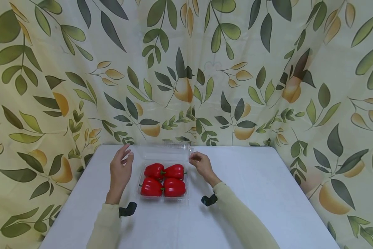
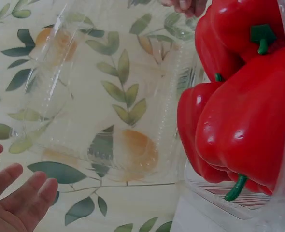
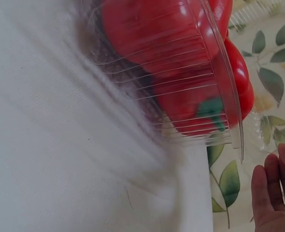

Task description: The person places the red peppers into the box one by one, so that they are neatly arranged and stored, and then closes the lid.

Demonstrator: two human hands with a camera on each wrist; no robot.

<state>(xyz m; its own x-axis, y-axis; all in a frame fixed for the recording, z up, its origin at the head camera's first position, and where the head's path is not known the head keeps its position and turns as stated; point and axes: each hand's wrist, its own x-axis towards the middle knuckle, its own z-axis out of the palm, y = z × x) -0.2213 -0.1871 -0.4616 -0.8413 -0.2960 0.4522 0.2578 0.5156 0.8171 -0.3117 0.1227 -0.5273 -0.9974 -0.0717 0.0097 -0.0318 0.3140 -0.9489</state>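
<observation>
Several red bell peppers [image 1: 174,187] with green stems sit in a clear plastic clamshell box [image 1: 186,199], two by two. Its clear lid [image 1: 161,152] is raised at the far side. Left of the lid is my left hand [image 1: 121,171], its fingers loosely bent and nothing in them; the left wrist view shows these fingers [image 2: 29,195] apart from the lid. My right hand [image 1: 203,167] is by the lid's right side, fingers and thumb close together. In the right wrist view, nothing shows between its fingers [image 3: 261,191]; whether they touch the lid is unclear.
The box stands on a white-covered table [image 1: 242,186]. Just behind the table's far edge hangs a curtain [image 1: 199,86] printed with leaves and fruit. Dark wrist cameras are strapped at both cuffs.
</observation>
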